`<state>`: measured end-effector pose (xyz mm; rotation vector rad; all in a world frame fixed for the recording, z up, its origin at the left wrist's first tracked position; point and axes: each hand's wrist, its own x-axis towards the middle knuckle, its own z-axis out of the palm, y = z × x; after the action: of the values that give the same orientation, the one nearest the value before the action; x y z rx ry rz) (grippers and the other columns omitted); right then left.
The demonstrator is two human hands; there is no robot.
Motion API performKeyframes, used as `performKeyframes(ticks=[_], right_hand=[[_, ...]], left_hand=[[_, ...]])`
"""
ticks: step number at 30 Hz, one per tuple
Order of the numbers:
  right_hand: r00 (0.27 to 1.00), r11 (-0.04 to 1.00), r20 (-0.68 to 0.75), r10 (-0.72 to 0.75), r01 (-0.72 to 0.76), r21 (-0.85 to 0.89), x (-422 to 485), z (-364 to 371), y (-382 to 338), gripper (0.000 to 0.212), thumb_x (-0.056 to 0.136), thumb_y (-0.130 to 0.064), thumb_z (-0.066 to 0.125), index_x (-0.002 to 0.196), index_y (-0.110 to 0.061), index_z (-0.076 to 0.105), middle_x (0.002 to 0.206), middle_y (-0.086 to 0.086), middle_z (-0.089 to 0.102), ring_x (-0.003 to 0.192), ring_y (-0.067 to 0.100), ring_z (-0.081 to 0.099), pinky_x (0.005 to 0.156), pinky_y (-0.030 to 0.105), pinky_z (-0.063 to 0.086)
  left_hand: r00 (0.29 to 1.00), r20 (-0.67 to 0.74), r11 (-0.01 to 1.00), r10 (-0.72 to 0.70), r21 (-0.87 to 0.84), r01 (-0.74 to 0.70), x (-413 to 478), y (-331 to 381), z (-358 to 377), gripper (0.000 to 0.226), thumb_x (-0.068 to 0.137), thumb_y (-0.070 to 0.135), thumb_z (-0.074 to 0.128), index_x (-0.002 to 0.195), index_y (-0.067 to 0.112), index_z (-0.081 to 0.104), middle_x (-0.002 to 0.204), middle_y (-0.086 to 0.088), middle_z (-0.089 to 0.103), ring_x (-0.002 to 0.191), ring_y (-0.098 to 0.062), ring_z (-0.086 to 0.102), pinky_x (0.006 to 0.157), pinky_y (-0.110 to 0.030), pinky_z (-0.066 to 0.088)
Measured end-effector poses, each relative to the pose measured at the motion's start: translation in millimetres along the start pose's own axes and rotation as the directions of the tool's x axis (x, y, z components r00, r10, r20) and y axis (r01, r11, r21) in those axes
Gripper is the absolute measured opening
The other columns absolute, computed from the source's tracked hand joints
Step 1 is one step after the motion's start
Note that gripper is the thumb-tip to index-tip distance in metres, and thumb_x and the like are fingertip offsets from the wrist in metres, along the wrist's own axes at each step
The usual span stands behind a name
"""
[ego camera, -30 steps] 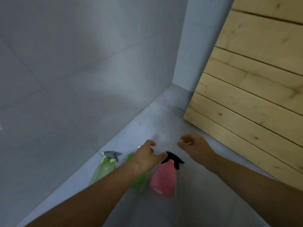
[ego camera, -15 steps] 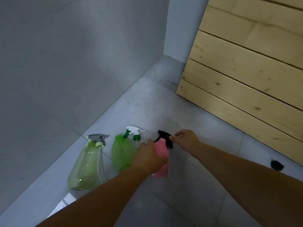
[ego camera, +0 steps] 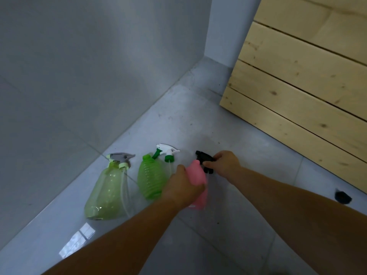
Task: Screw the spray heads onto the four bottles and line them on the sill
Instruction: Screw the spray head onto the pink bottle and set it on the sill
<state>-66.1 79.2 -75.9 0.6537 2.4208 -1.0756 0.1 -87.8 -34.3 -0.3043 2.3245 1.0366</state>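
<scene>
Opaque pink bottle [ego camera: 197, 181] lying on grey floor [ego camera: 228, 135], left hand [ego camera: 181, 187] wrapped around body, right hand [ego camera: 225, 162] fingers pinching black spray head [ego camera: 204, 158] at neck

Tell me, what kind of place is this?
Probably an indoor corner at floor level: grey floor tiles, a plain grey wall, and a pale wooden plank panel beside it.

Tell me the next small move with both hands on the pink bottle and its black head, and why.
Probably twist: the left hand grips the pink plastic bottle, and the right hand pinches the black spray head at its neck. Turn the head while holding the bottle steady.
</scene>
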Motion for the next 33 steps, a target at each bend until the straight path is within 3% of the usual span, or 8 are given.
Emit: performKeyframes(ticks=[5, 9, 12, 16, 22, 26, 30, 33], right_hand=[[0.997, 0.996, 0.073, 0.01, -0.016, 0.082, -3, -3, -2, 0.031, 0.073, -0.024, 0.084, 0.09, -0.001, 0.073, 0.089, 0.019, 0.071, 0.08, 0.03, 0.068, 0.077, 0.043, 0.059], [0.992, 0.978, 0.119, 0.048, -0.071, 0.197, -7, -21, -5, 0.034, 0.077, -0.02, 0.081, 0.102, 0.001, 0.071, 0.09, 0.016, 0.067, 0.076, 0.024, 0.064, 0.071, 0.036, 0.056], [0.991, 0.956, 0.124, 0.056, -0.089, 0.278, -14, -52, -15, 0.036, 0.08, -0.017, 0.078, 0.109, 0.0, 0.065, 0.103, 0.02, 0.067, 0.089, 0.029, 0.067, 0.082, 0.041, 0.058], [0.996, 0.95, 0.077, -0.051, 0.024, 0.313, -37, -99, -49, 0.031, 0.084, -0.017, 0.074, 0.108, 0.001, 0.066, 0.106, 0.022, 0.072, 0.098, 0.032, 0.071, 0.075, 0.037, 0.058], [0.956, 0.896, -0.044, -0.289, 0.286, 0.34, -114, -163, -126, 0.013, 0.084, -0.016, 0.075, 0.092, -0.006, 0.069, 0.097, 0.021, 0.073, 0.076, 0.022, 0.07, 0.063, 0.028, 0.059], [0.858, 0.767, -0.211, -0.468, 0.513, 0.386, -180, -206, -170, 0.009, 0.086, -0.011, 0.071, 0.092, -0.004, 0.072, 0.097, 0.024, 0.073, 0.085, 0.029, 0.071, 0.085, 0.043, 0.059], [0.75, 0.598, -0.377, -0.544, 0.661, 0.453, -245, -245, -204, 0.013, 0.089, -0.016, 0.068, 0.099, -0.008, 0.071, 0.089, 0.008, 0.075, 0.084, 0.023, 0.073, 0.08, 0.035, 0.059], [0.686, 0.456, -0.481, -0.546, 0.725, 0.516, -293, -266, -223, 0.016, 0.088, -0.018, 0.069, 0.102, -0.01, 0.07, 0.093, 0.006, 0.077, 0.088, 0.02, 0.074, 0.078, 0.031, 0.058]], left_hand=[[0.999, 0.035, 1.0, 0.011, -0.022, -0.01, -3, 0, -1, 0.063, 0.076, 0.042, 0.075, 0.124, 0.015, 0.043, 0.117, -0.01, 0.064, 0.103, -0.031, 0.067, 0.088, -0.043, 0.058], [0.997, 0.043, 0.99, 0.069, -0.122, -0.064, -7, -2, -6, 0.073, 0.078, 0.038, 0.082, 0.134, 0.014, 0.042, 0.118, -0.004, 0.058, 0.1, -0.025, 0.063, 0.089, -0.042, 0.059], [0.994, 0.048, 0.961, 0.096, -0.264, -0.08, -17, 6, -20, 0.082, 0.079, 0.033, 0.085, 0.144, 0.013, 0.039, 0.126, -0.005, 0.056, 0.103, -0.022, 0.062, 0.093, -0.042, 0.059], [0.986, 0.048, 0.946, 0.161, -0.291, -0.141, -45, 28, -50, 0.091, 0.076, 0.035, 0.088, 0.149, 0.014, 0.037, 0.124, 0.001, 0.054, 0.099, -0.013, 0.061, 0.086, -0.034, 0.058], [0.964, 0.034, 0.942, 0.262, -0.228, -0.248, -107, 62, -110, 0.1, 0.054, 0.061, 0.086, 0.14, 0.023, 0.052, 0.124, 0.003, 0.067, 0.106, -0.018, 0.068, 0.092, -0.038, 0.06], [0.934, 0.004, 0.908, 0.358, -0.237, -0.347, -153, 75, -152, 0.08, 0.059, 0.049, 0.091, 0.129, 0.03, 0.058, 0.11, 0.006, 0.071, 0.096, -0.013, 0.072, 0.08, -0.03, 0.063], [0.911, -0.026, 0.882, 0.412, -0.238, -0.406, -200, 82, -182, 0.076, 0.068, 0.021, 0.094, 0.131, 0.028, 0.051, 0.11, -0.009, 0.072, 0.092, -0.022, 0.075, 0.078, -0.037, 0.064], [0.881, -0.042, 0.852, 0.472, -0.237, -0.467, -235, 87, -197, 0.076, 0.07, 0.015, 0.093, 0.13, 0.027, 0.048, 0.112, -0.009, 0.069, 0.083, -0.012, 0.076, 0.068, -0.036, 0.066]])
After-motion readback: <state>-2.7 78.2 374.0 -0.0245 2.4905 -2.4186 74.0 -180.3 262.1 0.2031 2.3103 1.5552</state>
